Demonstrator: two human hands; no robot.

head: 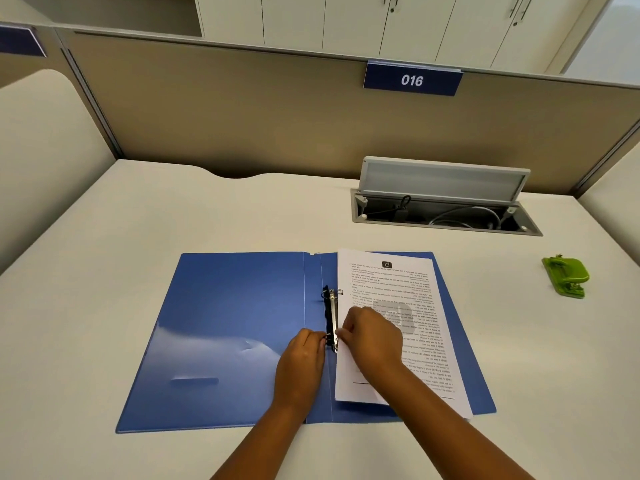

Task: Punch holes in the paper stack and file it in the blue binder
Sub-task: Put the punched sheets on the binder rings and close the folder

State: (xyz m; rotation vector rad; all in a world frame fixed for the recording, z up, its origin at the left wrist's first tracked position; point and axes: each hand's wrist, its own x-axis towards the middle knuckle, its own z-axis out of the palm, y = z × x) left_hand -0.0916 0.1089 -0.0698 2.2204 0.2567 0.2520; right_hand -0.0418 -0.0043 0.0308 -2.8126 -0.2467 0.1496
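Note:
The blue binder (pixel 225 327) lies open and flat on the white desk. Its metal ring mechanism (pixel 331 306) runs along the spine. A stack of printed paper (pixel 408 292) lies on the binder's right half, its left edge at the rings, and the upper ring passes through it. My left hand (pixel 303 362) pinches the lower ring from the left. My right hand (pixel 370 336) rests on the paper and grips the same lower ring from the right. The lower ring itself is hidden by my fingers.
A green hole punch (pixel 566 277) sits on the desk to the right, apart from the binder. An open cable hatch (pixel 443 209) with its lid raised is at the back right. A beige partition with a blue "016" sign (pixel 412 79) closes the desk's far side.

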